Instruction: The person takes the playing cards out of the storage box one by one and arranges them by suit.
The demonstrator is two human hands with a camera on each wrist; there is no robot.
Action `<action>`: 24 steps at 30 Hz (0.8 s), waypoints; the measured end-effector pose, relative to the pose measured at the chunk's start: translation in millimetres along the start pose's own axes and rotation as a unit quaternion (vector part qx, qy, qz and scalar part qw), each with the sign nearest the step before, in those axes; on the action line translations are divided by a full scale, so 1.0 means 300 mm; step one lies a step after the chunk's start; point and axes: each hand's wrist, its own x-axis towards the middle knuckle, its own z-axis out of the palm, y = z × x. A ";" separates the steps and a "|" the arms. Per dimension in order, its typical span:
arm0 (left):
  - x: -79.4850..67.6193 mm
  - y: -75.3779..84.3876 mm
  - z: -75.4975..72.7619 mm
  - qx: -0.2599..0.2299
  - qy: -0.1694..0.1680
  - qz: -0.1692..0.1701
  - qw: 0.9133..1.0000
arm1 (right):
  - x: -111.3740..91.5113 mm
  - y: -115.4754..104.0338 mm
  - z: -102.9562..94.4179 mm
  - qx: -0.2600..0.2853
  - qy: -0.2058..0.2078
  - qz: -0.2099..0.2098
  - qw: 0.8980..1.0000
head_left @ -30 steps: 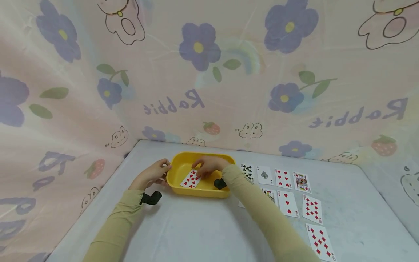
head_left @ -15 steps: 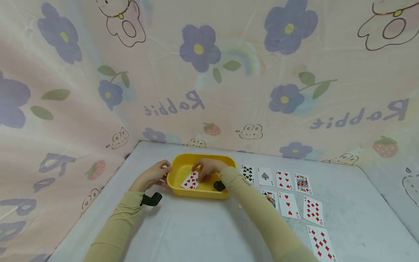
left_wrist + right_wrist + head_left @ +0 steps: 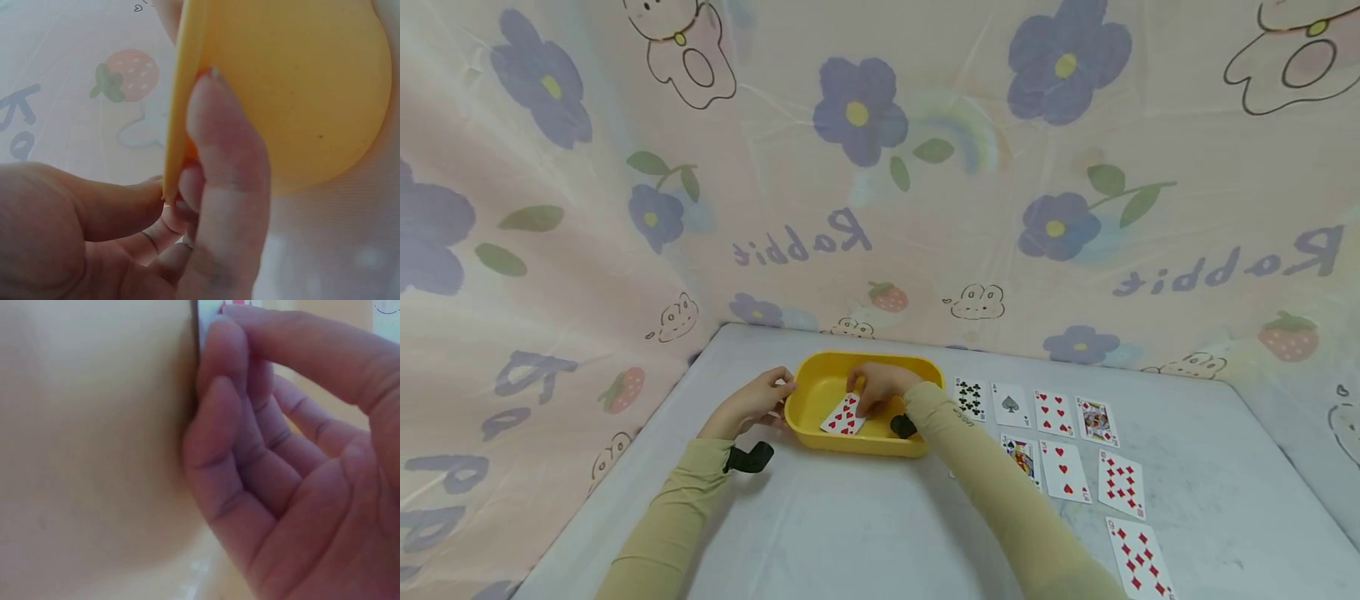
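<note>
My left hand [image 3: 762, 396] pinches the left rim of a yellow plastic tub [image 3: 857, 443]. In the left wrist view, the thumb lies on one side of the tub's edge [image 3: 187, 75] and fingers on the other. Inside the tub, my right hand [image 3: 880, 388] reaches down from the right and holds a playing card [image 3: 844, 417] with several red hearts. The right wrist view shows the card's edge [image 3: 209, 322] between thumb and index fingertip, with the other fingers curled close to the tub wall. Most of the card there is hidden or out of frame.
Face-up playing cards lie in rows on the white table right of the tub, among them an ace of spades [image 3: 1011, 405], a three of hearts [image 3: 1064, 472] and a diamond card [image 3: 1138, 557]. My right sleeve [image 3: 992, 492] covers some. A patterned cloth [image 3: 880, 183] hangs behind.
The hearts card has turned slightly and shifted a little to the right with my right fingers on it. My left hand stays on the tub's rim.
</note>
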 end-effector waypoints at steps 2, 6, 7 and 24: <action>-0.002 0.001 0.000 0.004 -0.002 0.000 1.000 | -0.004 0.003 -0.001 0.008 -0.003 0.005 1.000; -0.005 0.004 0.000 0.003 -0.003 0.000 1.000 | -0.016 0.010 -0.007 -0.002 0.002 0.011 1.000; -0.007 0.004 0.000 0.003 -0.004 0.000 1.000 | -0.019 0.013 -0.010 -0.010 0.005 0.012 1.000; -0.008 0.002 0.002 -0.002 0.000 0.000 1.000 | -0.083 0.046 -0.063 -0.045 0.044 0.016 0.998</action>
